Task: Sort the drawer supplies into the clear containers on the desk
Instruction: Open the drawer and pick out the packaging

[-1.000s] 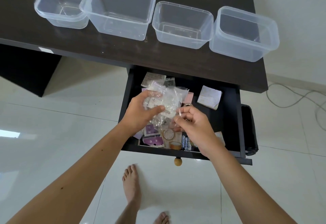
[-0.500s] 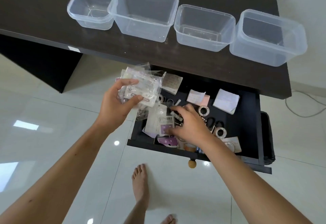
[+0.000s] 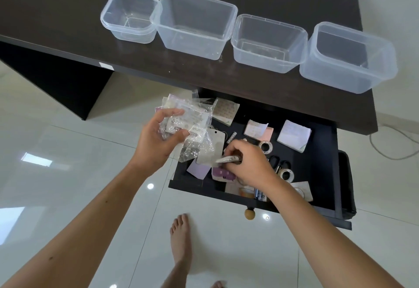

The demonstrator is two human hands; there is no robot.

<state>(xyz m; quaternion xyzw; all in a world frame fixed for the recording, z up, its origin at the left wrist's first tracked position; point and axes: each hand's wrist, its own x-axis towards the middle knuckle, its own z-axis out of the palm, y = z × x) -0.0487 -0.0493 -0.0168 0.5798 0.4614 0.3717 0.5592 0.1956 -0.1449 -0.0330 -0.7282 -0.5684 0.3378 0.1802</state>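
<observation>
Packets [image 3: 192, 126] in crinkled clear plastic sit bunched in the left hand [image 3: 158, 139], thumb and fingers clamped round them just above the front-left corner of the open drawer [image 3: 322, 169]. The right hand [image 3: 249, 163] is down inside the drawer, fingers curled tight on a small silvery item [image 3: 227, 159] I can't make out, with tape rolls [image 3: 265, 146], scissors [image 3: 280, 165] and note pads [image 3: 294, 138] close by. Up on the dark desk [image 3: 68, 15] stand four clear containers [image 3: 196, 23] in a row, nothing in them.
</observation>
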